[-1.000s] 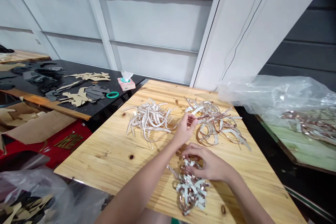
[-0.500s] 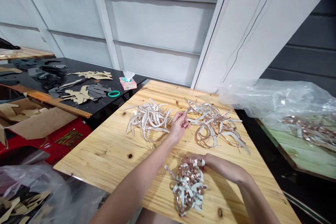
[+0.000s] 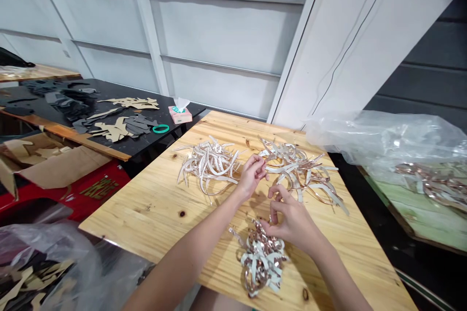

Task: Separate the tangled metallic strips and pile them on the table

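Observation:
My left hand (image 3: pixel 253 175) is closed in a pinch at the left edge of a loose pile of long, curved copper-and-white strips (image 3: pixel 297 167). A strip appears to run from its fingertips, partly hidden by the fingers. My right hand (image 3: pixel 288 211) hovers just below, thumb and fingers apart, with nothing between them. Under its thumb lies a heap of shorter, curled shiny strips (image 3: pixel 262 257), copper and white. Left of my left hand sits another tangle of pale, thin curved strips (image 3: pixel 209 163) on the wooden table (image 3: pixel 153 218).
On a black table at the left are dark and tan cut pieces (image 3: pixel 113 129), a green tape ring (image 3: pixel 161 129) and a tissue box (image 3: pixel 180 115). A cardboard box (image 3: pixel 62 167) stands below. Clear plastic (image 3: pixel 386 136) covers more strips at the right.
My right hand has lifted off the near heap, moved up toward my left hand and spread its fingers. My left hand stays pinched in about the same place.

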The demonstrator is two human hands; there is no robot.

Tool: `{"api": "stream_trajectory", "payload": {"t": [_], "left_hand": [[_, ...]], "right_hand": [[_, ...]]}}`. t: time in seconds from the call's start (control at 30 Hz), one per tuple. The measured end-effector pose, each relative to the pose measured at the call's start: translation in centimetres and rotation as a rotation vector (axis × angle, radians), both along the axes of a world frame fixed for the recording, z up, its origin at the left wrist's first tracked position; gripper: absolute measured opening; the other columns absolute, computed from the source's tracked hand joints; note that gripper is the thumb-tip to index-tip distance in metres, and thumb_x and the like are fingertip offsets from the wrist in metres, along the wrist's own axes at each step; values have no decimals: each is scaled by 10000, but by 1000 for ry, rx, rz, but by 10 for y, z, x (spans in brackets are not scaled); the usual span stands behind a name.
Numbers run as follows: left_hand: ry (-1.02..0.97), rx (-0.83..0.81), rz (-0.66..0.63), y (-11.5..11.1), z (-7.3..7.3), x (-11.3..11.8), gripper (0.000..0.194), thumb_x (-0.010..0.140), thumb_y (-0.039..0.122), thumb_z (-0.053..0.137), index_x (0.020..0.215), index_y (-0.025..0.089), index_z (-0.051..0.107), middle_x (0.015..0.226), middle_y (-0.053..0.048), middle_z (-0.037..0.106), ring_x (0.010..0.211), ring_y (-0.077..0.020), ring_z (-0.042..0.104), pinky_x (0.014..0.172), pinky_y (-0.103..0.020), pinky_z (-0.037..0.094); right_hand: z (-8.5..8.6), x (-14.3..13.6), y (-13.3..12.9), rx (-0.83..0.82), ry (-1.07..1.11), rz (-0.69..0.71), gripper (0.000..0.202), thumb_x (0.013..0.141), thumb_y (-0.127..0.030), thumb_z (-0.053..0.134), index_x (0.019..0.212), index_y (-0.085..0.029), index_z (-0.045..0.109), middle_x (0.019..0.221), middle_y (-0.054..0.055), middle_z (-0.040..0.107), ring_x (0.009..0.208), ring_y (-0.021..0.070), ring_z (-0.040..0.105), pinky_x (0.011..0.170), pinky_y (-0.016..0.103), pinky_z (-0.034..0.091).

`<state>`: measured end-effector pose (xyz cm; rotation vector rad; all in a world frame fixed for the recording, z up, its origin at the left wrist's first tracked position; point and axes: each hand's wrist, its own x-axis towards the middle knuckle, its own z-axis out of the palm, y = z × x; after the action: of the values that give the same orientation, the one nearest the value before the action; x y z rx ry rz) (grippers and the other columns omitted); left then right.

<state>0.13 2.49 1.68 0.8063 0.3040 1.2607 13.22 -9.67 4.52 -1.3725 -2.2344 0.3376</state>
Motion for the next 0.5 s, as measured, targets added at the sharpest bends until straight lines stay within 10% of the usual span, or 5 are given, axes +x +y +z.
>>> {"api": "stream_trajectory", "payload": {"t": [0.17, 0.37, 0.5], "left_hand": [[57, 69, -4, 0, -3, 1, 213, 838, 328, 696, 858, 191, 534, 682, 57, 476, 483, -49, 329, 570, -246, 495], [143, 102, 44, -3, 0, 0, 218, 817, 330, 709, 849, 187, 549, 677, 56, 461, 485, -52, 323, 508, -220, 456], [160, 105, 36, -3, 3, -1, 211, 808, 322, 701, 842, 187, 542, 696, 53, 473, 486, -49, 315, 498, -216, 437]], "right_hand": [[12, 0, -3, -71, 66, 6, 271, 762, -357, 752, 793, -214, 523, 1024, 63, 545, 862, 221, 567, 744, 332, 454], [14, 5, 0, -526, 597, 377, 373, 971, -381, 432, 915, -173, 737, 884, 78, 632, 766, 203, 575, 698, 334, 440], [3, 23, 9, -236, 954, 33, 347, 940, -416, 504, 878, -157, 728, 698, 35, 572, 572, 150, 477, 507, 276, 353]]}}
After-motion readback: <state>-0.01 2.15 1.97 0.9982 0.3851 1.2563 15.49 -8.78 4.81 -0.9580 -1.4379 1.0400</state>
